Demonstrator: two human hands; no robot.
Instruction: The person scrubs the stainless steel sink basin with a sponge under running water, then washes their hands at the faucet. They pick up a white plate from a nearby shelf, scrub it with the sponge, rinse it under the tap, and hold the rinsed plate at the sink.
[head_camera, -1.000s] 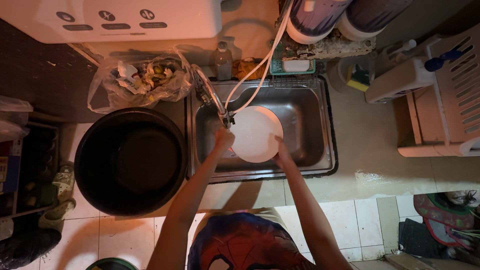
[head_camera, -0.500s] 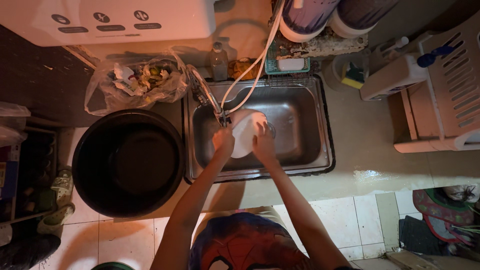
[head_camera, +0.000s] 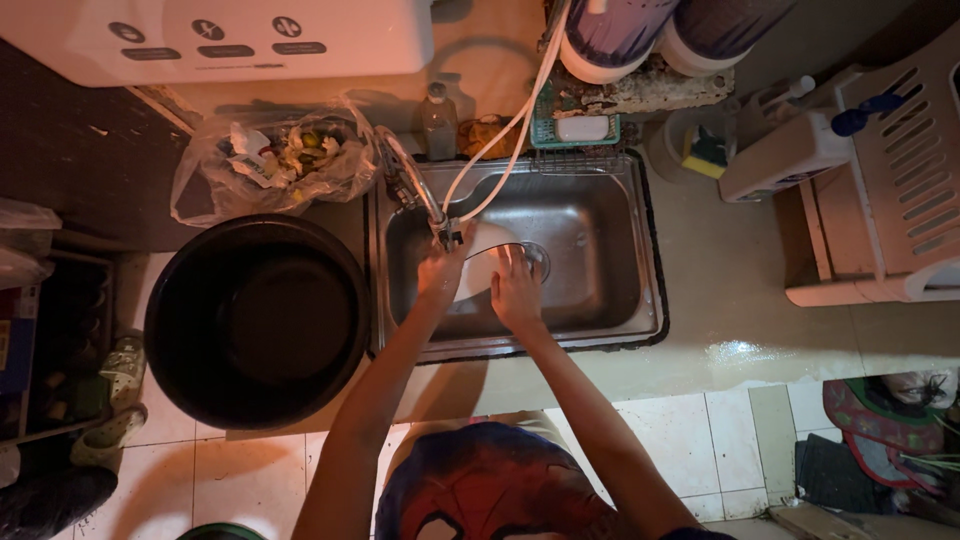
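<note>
Over a steel sink I hold a white plate, tilted on edge under the tap. My left hand grips the plate's left rim just below the tap's spout. My right hand lies across the plate's right side with fingers spread on its surface. Much of the plate is hidden behind both hands. A white hose runs from the spout up to the filter cylinders.
A big black tub stands left of the sink. Behind it lies a clear bag of scraps. A bottle and a soap tray sit behind the sink. A white plastic rack stands at the right.
The plate has turned from lying flat and fully visible to tilted on edge. My right hand has moved from its lower rim onto its face, and both hands have shifted closer to the tap.
</note>
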